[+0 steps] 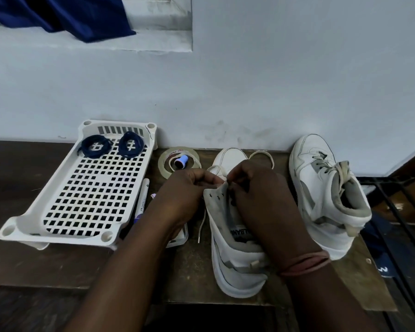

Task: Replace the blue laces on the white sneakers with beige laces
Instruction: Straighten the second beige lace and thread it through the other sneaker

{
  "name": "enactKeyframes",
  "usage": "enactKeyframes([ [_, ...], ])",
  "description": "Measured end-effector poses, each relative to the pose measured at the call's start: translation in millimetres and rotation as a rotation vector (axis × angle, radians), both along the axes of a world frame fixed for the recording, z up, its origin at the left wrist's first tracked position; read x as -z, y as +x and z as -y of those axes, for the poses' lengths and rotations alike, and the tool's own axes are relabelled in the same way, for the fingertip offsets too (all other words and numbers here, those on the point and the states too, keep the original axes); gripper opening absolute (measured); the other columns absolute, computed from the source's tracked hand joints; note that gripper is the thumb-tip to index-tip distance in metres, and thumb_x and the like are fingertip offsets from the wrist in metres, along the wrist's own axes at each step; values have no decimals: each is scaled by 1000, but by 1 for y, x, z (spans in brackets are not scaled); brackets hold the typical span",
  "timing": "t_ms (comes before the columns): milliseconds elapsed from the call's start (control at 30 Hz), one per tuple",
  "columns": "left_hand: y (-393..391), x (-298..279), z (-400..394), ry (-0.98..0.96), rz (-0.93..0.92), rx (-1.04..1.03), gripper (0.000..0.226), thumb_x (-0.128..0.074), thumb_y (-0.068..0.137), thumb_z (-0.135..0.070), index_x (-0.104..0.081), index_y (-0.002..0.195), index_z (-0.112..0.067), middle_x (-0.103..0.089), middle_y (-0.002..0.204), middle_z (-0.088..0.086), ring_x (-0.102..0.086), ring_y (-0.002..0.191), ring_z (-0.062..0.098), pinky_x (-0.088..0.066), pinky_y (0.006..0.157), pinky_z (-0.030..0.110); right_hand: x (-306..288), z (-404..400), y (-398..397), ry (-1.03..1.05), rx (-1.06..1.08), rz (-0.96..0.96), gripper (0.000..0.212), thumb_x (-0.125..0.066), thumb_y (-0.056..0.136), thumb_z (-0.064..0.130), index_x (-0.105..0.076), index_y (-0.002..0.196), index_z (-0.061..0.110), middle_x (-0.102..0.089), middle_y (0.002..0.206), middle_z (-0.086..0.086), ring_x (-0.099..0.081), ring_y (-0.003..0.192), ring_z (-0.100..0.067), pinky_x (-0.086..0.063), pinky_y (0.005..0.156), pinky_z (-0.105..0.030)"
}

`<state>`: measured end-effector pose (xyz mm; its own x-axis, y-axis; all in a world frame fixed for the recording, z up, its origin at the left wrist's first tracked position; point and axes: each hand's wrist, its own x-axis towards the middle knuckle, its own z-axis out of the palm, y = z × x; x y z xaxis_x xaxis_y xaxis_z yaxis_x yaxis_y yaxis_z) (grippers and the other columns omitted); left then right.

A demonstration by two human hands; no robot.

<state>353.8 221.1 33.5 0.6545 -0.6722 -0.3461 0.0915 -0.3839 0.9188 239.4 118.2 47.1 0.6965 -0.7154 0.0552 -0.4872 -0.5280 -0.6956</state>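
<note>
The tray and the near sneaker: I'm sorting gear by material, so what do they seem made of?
The tray looks like moulded white plastic: smooth, slightly glossy, with a punched square grid. The near sneaker seems white leather or a synthetic look-alike, matte and scuffed, with grey fabric-like lining; the picture cannot settle which.

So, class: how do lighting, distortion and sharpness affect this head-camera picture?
Head view: dim, bluish, even light with soft shadows; wide-angle bending curves the tray and table edge; mild blur smears the left hand, right hand and beige lace; no strong glare.
</note>
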Motion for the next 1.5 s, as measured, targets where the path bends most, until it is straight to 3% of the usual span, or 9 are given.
enactKeyframes([
  [167, -4, 2, 5, -31, 112, -83, 16, -58, 100, -17, -67, 87, -16, -78, 86, 2, -71, 80, 18, -55, 72, 35, -21, 6, -16, -157, 76, 62, 24, -77, 84, 25, -68, 106, 29, -67, 102, 12, -62, 94, -10, -47, 79, -23],
  [400, 19, -19, -8, -641, -566, -426, 29, -38, 104, -12, -43, 76, -18, -42, 62, -2, -40, 47, 9, -36, 41, 20, 4, 23, -25, 201, 105, -37, 20, -68, 89, 17, -60, 102, 29, -61, 86, 10, -59, 76, -7, -37, 58, -17],
  [633, 22, -23, -22, 210, 367, 385, 17, -64, 98, -28, -79, 93, -21, -63, 61, -13, -47, 48, -3, -37, 50, 14, 16, 19, -13, 286, 138, 134, 28, -64, 79, 2, -58, 94, 25, -60, 85, 4, -56, 69, -9, -37, 61, -23],
  [867, 30, -31, -20, -946, -504, -41, 22, -45, 104, -20, -60, 88, -19, -71, 113, 4, -67, 113, 18, -52, 100, 42, 19, 19, -14, 296, 153, 143, 27, -65, 80, 4, -60, 99, 23, -60, 86, 8, -57, 73, -7, -40, 63, -25],
  [933, 35, -29, -23, -982, -697, -146, 25, -45, 105, -27, -59, 86, -20, -67, 92, -2, -69, 82, 8, -59, 77, 25, 19, 19, -13, 286, 162, 141, 26, -65, 79, 5, -59, 98, 23, -61, 88, 6, -59, 75, -12, -44, 66, -28],
  [1000, 33, -25, -21, -551, -379, -181, 21, -50, 106, -33, -57, 91, -19, -61, 78, -2, -50, 50, 3, -44, 47, 18, 21, 19, -13, 268, 160, 146, 25, -65, 80, 6, -58, 97, 23, -61, 90, 5, -60, 78, -14, -44, 68, -29],
  [1100, 27, -11, -19, 99, 275, 35, 27, -70, 94, -40, -55, 114, -33, -72, 81, -10, -64, 58, 0, -51, 63, 27, 23, 19, -13, 252, 154, 150, 23, -66, 82, 8, -58, 98, 23, -61, 91, 7, -58, 78, -12, -40, 67, -27],
  [1233, 22, -10, -21, 235, 602, 429, 13, -66, 95, -23, -75, 86, -25, -72, 75, -8, -67, 70, 5, -55, 71, 42, 24, 19, -12, 230, 149, 150, 22, -65, 83, 7, -59, 99, 21, -60, 90, 7, -57, 79, -11, -40, 66, -26],
  [1500, 31, -28, -24, -996, -703, -55, 41, -38, 110, -38, -57, 81, -17, -72, 115, 4, -66, 121, 24, -56, 93, 41, 27, 20, -13, 198, 141, 142, 21, -65, 83, 8, -58, 94, 25, -62, 92, 5, -60, 83, -14, -41, 67, -27],
])
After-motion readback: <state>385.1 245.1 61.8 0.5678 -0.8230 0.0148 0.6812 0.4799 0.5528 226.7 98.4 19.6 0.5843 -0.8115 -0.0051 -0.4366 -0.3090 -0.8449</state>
